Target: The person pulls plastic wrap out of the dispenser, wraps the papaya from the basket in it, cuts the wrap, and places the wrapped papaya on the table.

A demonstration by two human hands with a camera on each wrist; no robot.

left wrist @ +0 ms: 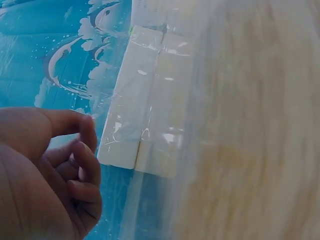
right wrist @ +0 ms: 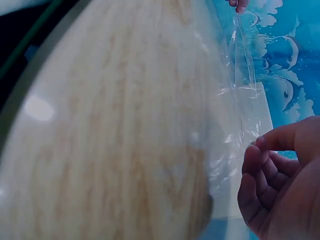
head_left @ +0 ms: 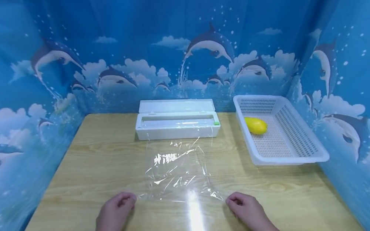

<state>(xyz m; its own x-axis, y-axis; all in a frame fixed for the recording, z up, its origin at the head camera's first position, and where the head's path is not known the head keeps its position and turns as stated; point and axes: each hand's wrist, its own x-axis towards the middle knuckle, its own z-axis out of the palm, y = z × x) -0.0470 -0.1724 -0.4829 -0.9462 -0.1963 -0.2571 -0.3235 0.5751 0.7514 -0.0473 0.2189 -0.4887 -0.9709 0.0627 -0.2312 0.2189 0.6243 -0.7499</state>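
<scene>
A clear sheet of plastic wrap [head_left: 176, 168] stretches from a white dispenser box [head_left: 178, 132] toward me. My left hand [head_left: 115, 213] pinches its near left corner between thumb and forefinger. At the near right corner, my right hand [head_left: 247, 211] pinches the film the same way, with the other fingers curled. In the left wrist view the dispenser box [left wrist: 131, 100] shows behind the film, beyond the left hand [left wrist: 55, 170]. Wrinkled film [right wrist: 240, 100] runs up from the right hand [right wrist: 280, 175] in the right wrist view. The box's lid [head_left: 176, 105] stands raised at the back.
A white perforated basket [head_left: 248, 143] stands at the right of the wooden table [head_left: 76, 170], with a yellow lemon-like fruit [head_left: 256, 125] inside. Blue dolphin-print curtains [head_left: 150, 29] enclose the table at the back and sides. A small green piece [head_left: 217, 123] sits at the box's right end.
</scene>
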